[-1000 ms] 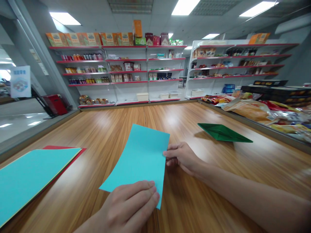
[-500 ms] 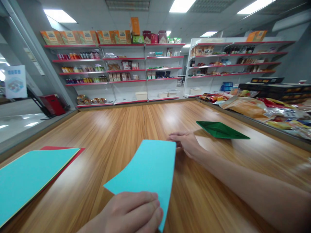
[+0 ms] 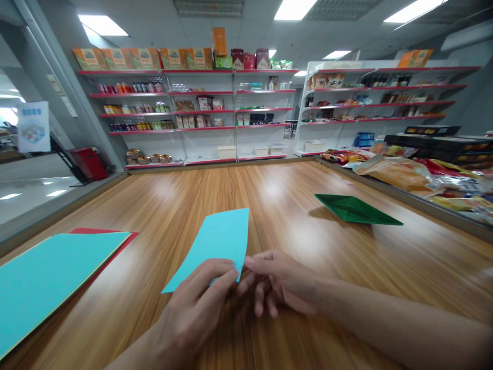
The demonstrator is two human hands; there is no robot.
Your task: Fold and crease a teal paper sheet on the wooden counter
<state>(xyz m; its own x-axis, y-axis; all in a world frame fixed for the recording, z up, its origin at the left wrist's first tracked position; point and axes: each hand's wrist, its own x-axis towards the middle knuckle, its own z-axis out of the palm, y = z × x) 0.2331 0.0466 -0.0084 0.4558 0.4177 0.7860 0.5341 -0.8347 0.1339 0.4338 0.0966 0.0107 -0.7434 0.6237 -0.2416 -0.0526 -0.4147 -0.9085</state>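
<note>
A turquoise sheet of paper [image 3: 221, 234], folded or cut to a narrow shape, is tilted up off the wooden table with its far end slightly curved. My left hand [image 3: 196, 303] grips its near end between thumb and fingers. At the right side of that near end is my right hand [image 3: 279, 282], its thumb tip at the paper's edge and its other fingers loosely curled and spread apart. Farther right lies a folded green paper piece [image 3: 356, 208] with pointed ends, out of both hands.
At the left lies a stack of coloured sheets [image 3: 50, 277], turquoise on top and red [image 3: 133, 237] showing beneath. Packaged snacks [image 3: 400, 172] and black boxes [image 3: 442, 146] line the right side. Stocked shelves [image 3: 200, 110] stand beyond the table [image 3: 181, 192].
The turquoise paper has moved left and away from me, with my left hand on it. My right hand has come from the paper's far right corner back to its near end.
</note>
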